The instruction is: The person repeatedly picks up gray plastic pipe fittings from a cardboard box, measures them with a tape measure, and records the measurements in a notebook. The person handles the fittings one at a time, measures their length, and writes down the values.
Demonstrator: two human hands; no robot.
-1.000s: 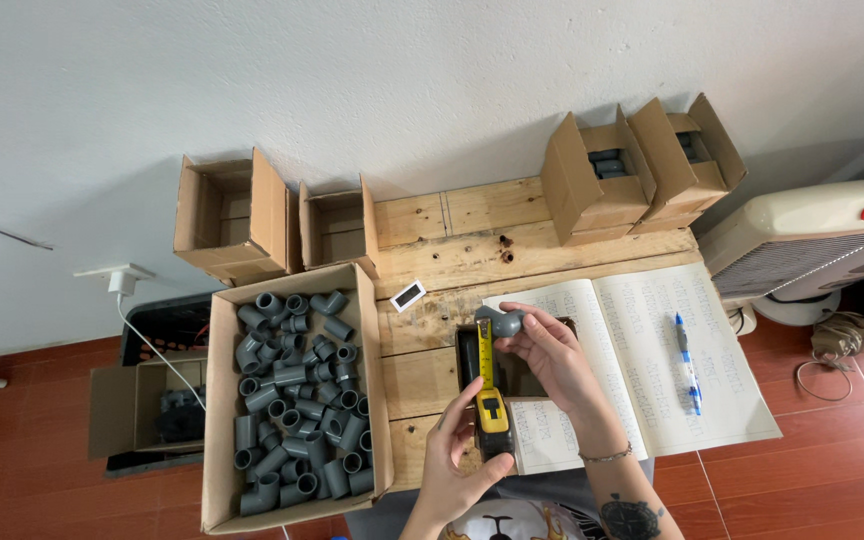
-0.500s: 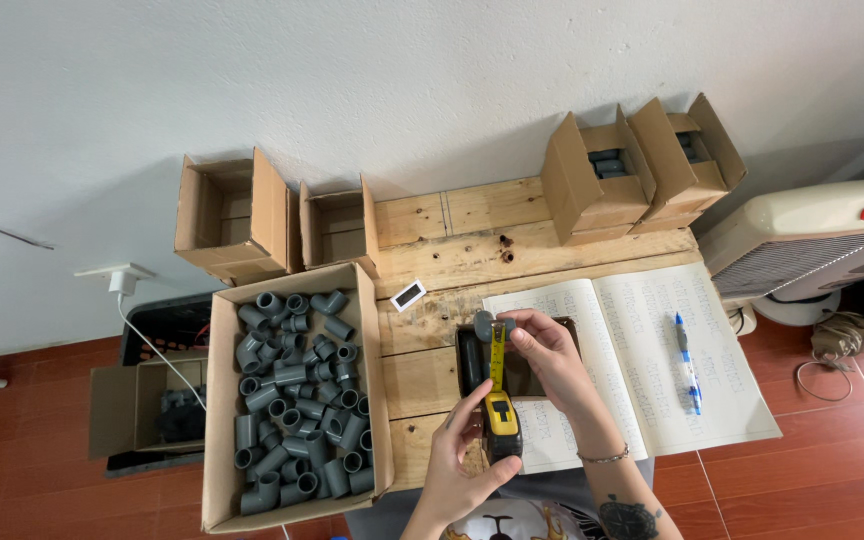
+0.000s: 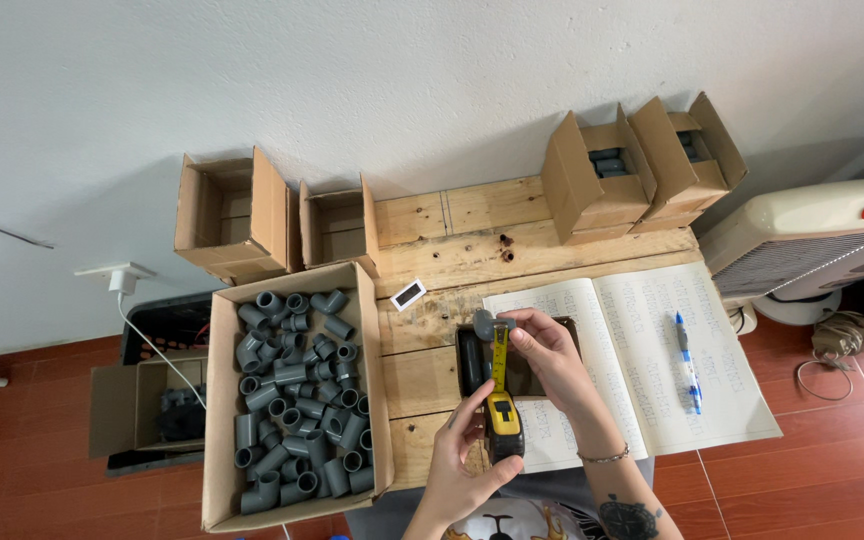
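Pinching the small grey pipe fitting point(image 3: 483, 323) with right hand point(image 3: 542, 352) fingers near the bench's middle, left hand point(image 3: 464, 462) fingers clamped round the tape measure point(image 3: 503, 422); looks light, rigid, slick plastic, best held by its ends.

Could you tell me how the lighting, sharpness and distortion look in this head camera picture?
Head view: soft, even daylight, with no glare on the open notebook; only faint shadows beside the cardboard boxes against the wall; wide-angle lens bends the edges, so the wall boxes lean outward; the left hand, right hand, tape measure and grey pipe fittings are sharp, without motion blur.
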